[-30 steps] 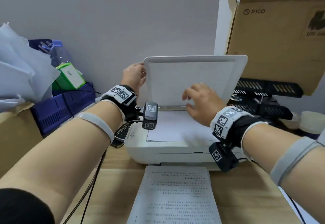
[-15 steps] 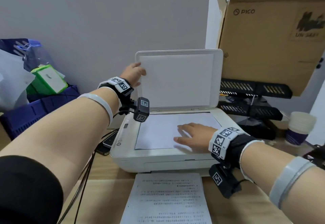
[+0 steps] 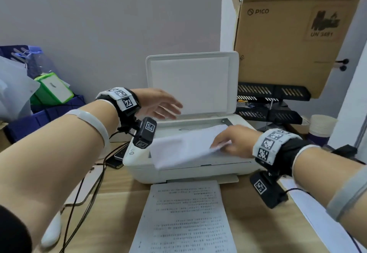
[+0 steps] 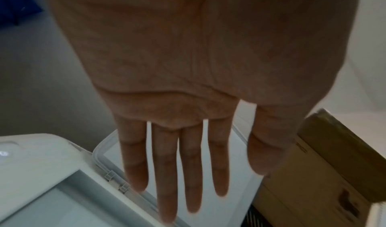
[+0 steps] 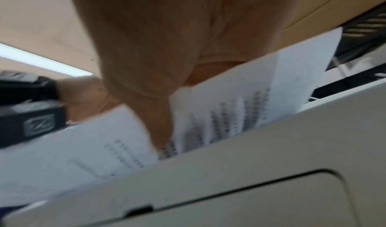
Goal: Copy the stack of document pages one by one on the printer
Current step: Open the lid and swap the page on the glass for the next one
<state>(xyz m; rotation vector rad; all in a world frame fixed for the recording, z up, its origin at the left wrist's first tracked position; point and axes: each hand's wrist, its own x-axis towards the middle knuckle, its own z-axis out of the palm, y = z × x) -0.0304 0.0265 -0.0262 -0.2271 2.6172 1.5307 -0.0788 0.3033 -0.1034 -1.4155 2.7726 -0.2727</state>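
One view only: page's (image 5: 240,115) printed underside.

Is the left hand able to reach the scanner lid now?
Probably yes. The left hand is open and holds nothing, right before the raised lid; nothing stands between them.

The white printer (image 3: 184,168) sits on a wooden desk (image 3: 119,203) with its scanner lid (image 3: 191,82) raised upright. The right hand (image 3: 231,141) pinches a white sheet (image 3: 182,149) at its right edge, lifted at a tilt over the scanner glass (its blank side faces up). The left hand (image 3: 158,103) hovers in front of the lid's lower left corner, fingers straight, touching nothing. A printed page (image 3: 184,219) lies on the desk just before the printer. A cardboard box (image 3: 294,34) stands behind on the right, above black trays (image 3: 272,101).
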